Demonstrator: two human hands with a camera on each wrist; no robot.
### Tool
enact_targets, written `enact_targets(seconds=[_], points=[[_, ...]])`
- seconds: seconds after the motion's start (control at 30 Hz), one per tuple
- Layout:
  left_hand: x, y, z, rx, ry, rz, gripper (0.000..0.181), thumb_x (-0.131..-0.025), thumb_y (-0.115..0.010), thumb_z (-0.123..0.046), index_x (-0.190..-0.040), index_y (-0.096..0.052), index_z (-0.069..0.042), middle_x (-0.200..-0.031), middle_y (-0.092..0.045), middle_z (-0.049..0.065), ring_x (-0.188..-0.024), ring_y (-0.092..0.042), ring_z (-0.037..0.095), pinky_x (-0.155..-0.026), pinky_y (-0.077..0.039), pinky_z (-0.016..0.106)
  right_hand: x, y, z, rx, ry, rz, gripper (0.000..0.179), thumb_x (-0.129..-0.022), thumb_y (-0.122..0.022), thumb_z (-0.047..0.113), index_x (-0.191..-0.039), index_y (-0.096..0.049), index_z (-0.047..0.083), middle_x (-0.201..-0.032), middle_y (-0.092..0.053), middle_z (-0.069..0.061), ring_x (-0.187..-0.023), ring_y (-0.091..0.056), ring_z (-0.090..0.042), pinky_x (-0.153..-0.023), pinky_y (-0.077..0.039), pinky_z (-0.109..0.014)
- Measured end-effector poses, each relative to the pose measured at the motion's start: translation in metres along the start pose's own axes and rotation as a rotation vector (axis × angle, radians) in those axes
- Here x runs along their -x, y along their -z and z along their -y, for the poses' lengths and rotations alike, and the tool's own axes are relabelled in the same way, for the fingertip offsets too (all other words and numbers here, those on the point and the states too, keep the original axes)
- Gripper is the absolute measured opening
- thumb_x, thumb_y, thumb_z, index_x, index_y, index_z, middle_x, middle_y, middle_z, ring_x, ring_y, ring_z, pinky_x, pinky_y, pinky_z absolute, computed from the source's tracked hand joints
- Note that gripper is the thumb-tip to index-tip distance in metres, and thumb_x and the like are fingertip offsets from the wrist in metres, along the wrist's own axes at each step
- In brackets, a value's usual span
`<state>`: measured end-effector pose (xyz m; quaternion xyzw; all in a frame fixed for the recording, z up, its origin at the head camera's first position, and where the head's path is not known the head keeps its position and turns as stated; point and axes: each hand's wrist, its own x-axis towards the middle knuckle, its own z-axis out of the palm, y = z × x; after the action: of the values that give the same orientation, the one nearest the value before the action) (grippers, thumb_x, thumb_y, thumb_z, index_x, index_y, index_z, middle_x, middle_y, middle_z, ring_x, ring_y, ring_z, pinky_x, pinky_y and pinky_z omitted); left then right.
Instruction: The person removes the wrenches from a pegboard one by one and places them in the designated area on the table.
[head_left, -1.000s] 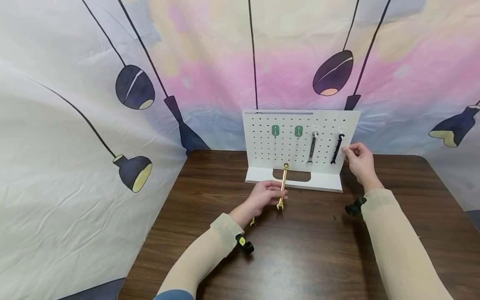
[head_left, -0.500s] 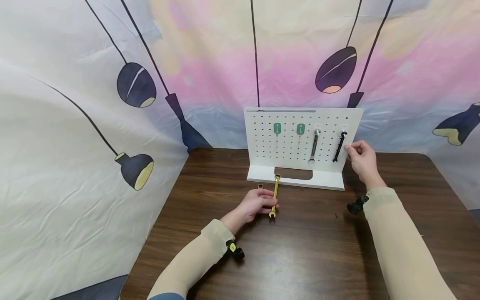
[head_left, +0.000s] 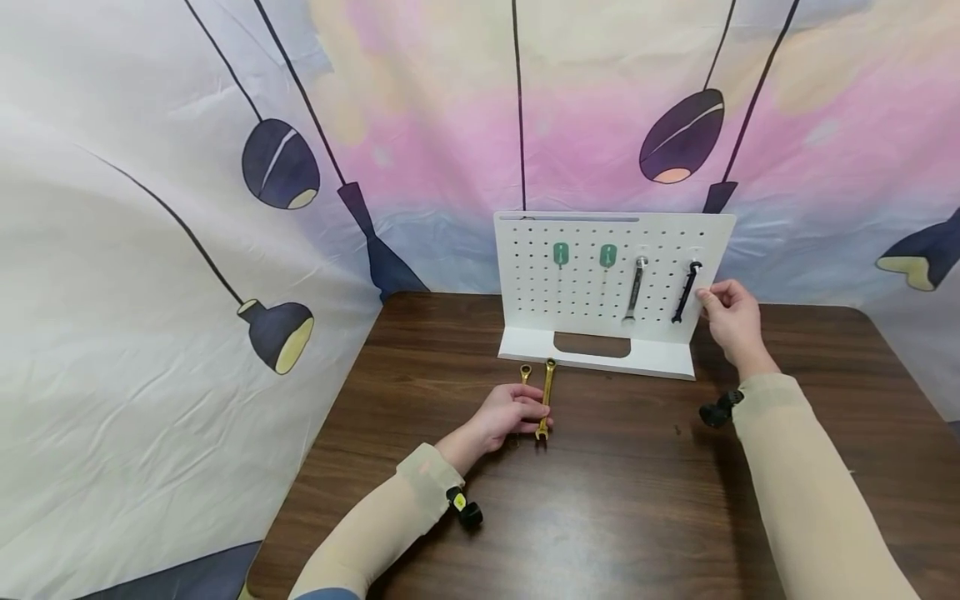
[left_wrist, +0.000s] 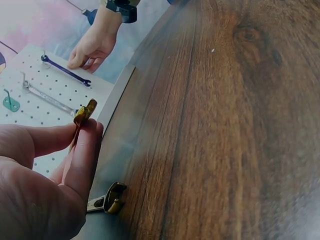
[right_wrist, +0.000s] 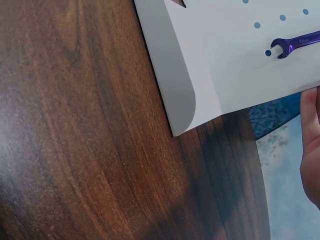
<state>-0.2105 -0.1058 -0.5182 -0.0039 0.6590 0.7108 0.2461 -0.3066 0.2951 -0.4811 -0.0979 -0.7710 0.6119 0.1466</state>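
Note:
In the head view my left hand [head_left: 498,417] pinches a gold combination wrench [head_left: 549,383] between thumb and fingers, ring end up and open end toward me, just in front of the pegboard. A second gold wrench [head_left: 525,372] lies on the table beside that hand, partly hidden behind its fingers; its open end [left_wrist: 116,197] shows in the left wrist view. My right hand [head_left: 733,323] grips the right edge of the white pegboard [head_left: 525,321] with thumb and fingers. Near that hand hangs a dark purple wrench [right_wrist: 300,41], and left of it a silver wrench [head_left: 636,287].
Two green hooks, one at left [head_left: 561,254] and the other nearer the middle [head_left: 608,256], bear no tool. The board's foot [head_left: 660,357] stands on the brown wooden table [head_left: 600,500]. A printed cloth [head_left: 450,125] hangs close behind.
My left hand has drawn the gold wrench left and back from the board. The second wrench's ring end has come into view. My right hand keeps its grip on the board's edge.

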Motion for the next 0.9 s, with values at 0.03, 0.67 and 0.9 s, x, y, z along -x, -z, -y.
enact_targets(seconds=[0.03, 0.67, 0.9], points=[[-0.0002, -0.0002, 0.0003, 0.002, -0.001, 0.001, 0.033, -0.097, -0.072, 0.006, -0.128, -0.060, 0.012, -0.097, -0.071, 0.012, -0.083, -0.077, 0.021, -0.077, -0.066, 0.030, 0.0002, 0.0005, 0.0002, 0.001, 0.002, 0.000, 0.019, -0.107, -0.066, 0.030, -0.100, -0.058, 0.014, -0.091, -0.058, 0.009, -0.088, -0.058, -0.005, -0.079, -0.055, -0.011], [0.0025, -0.0043, 0.0023, -0.043, 0.016, -0.048, 0.033, -0.098, -0.071, 0.008, -0.128, -0.061, 0.014, -0.100, -0.071, 0.016, -0.082, -0.079, 0.025, -0.077, -0.066, 0.029, -0.0013, -0.0008, 0.0019, -0.003, -0.011, 0.005, 0.020, -0.107, -0.067, 0.030, -0.102, -0.058, 0.013, -0.093, -0.057, 0.006, -0.088, -0.056, -0.006, -0.078, -0.055, -0.010], [0.0023, -0.0040, 0.0038, -0.202, -0.036, -0.064, 0.033, -0.097, -0.073, 0.005, -0.128, -0.063, 0.014, -0.095, -0.078, 0.017, -0.082, -0.079, 0.024, -0.072, -0.065, 0.026, -0.0024, 0.0001, -0.0019, -0.007, 0.002, 0.000, 0.019, -0.107, -0.067, 0.029, -0.101, -0.058, 0.013, -0.091, -0.058, 0.007, -0.087, -0.056, -0.005, -0.078, -0.055, -0.010]])
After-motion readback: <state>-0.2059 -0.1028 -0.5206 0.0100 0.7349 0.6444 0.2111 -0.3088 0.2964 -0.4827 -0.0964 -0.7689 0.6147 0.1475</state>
